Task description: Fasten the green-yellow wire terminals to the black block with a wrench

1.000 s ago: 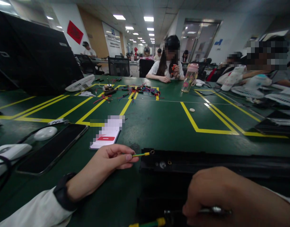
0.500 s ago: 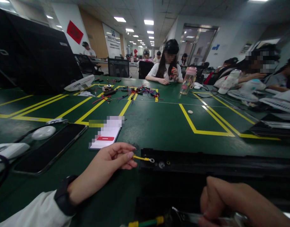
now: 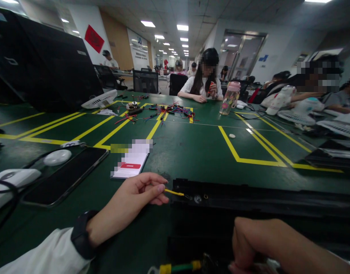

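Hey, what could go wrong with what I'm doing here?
The ring end of the yellow wire could slip out of place, since your left hand holds only the other end. The lit phone lies close beyond that hand, so a careless push might knock it.

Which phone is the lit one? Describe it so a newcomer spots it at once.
On the green table, look just beyond the person's left hand. The lit phone lies there, its pale screen showing a red bar. What sets it apart is that glow: the dark phone, further left, has a black screen.
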A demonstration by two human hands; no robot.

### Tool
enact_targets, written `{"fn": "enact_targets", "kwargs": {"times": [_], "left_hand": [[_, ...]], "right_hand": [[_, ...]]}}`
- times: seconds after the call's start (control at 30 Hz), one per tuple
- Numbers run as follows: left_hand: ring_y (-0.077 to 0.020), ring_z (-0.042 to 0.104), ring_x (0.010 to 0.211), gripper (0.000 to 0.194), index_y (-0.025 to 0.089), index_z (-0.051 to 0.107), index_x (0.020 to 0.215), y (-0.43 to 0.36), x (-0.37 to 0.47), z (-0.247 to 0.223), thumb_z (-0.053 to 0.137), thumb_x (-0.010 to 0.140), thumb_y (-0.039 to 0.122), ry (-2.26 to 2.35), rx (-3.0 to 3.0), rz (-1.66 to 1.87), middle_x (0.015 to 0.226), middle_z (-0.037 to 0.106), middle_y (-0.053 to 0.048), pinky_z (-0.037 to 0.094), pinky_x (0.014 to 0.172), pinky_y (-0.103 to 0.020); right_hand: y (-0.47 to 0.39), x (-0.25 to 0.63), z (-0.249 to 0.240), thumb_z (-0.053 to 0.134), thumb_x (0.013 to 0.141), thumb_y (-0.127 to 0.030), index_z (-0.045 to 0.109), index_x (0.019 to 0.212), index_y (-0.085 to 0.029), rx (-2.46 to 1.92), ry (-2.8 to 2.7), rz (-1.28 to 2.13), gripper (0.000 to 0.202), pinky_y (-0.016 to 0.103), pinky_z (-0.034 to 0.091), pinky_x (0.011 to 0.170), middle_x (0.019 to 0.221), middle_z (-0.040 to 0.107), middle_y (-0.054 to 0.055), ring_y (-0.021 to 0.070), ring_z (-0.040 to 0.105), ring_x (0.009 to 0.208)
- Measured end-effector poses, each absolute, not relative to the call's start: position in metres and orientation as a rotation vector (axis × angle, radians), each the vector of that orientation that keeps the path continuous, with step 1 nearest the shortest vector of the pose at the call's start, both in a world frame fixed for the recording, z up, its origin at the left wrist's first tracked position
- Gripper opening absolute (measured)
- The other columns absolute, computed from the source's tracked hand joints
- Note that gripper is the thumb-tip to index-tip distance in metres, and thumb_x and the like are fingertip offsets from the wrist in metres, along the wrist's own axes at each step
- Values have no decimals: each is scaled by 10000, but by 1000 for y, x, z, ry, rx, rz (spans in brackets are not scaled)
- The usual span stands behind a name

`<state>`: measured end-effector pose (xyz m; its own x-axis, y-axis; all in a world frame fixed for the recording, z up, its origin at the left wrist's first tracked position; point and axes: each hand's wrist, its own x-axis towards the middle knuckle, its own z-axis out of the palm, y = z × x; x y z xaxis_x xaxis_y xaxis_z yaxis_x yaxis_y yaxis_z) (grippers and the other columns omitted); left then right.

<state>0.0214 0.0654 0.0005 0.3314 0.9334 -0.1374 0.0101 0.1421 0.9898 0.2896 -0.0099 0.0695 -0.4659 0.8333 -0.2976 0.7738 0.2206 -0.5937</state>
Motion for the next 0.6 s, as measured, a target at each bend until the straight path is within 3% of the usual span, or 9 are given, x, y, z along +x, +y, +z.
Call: {"fn": "enact_targets", "kwargs": {"times": [0.23, 0.43, 0.53, 0.6], "left_hand": [[-190, 726, 695, 226, 150, 658, 920, 64, 22, 1, 737, 774, 303, 1018, 1268, 869, 760, 726, -35, 590, 640, -281], [-180, 706, 650, 158, 164, 665, 909, 60, 24, 6, 677, 820, 293, 1034, 1434, 872, 681, 731, -26, 572, 634, -284], [-174, 696, 648, 118, 171, 663, 909, 58, 26, 7, 639, 849, 270, 1057, 1545, 894, 678, 725, -20, 556, 631, -272], [-167, 689, 654, 98, 173, 658, 925, 57, 27, 6, 608, 871, 239, 1074, 1627, 896, 690, 715, -16, 539, 621, -255]], "right_hand": [[6, 263, 104, 655, 653, -78, 681, 671, -232, -1741, -2811, 975, 157, 213, 452, 497, 759, 733, 10, 213, 680, 653], [7, 267, 91, 660, 626, -16, 685, 697, -228, -1469, -2778, 780, 226, 198, 462, 493, 715, 731, -12, 176, 666, 587], [5, 283, 73, 646, 590, -5, 690, 744, -242, -1257, -2633, 963, 286, 140, 456, 485, 715, 734, -33, 133, 659, 567], [-2, 295, 64, 670, 564, -24, 658, 667, -237, -1182, -2498, 1078, 238, 124, 442, 455, 642, 699, -48, 114, 619, 513]]}}
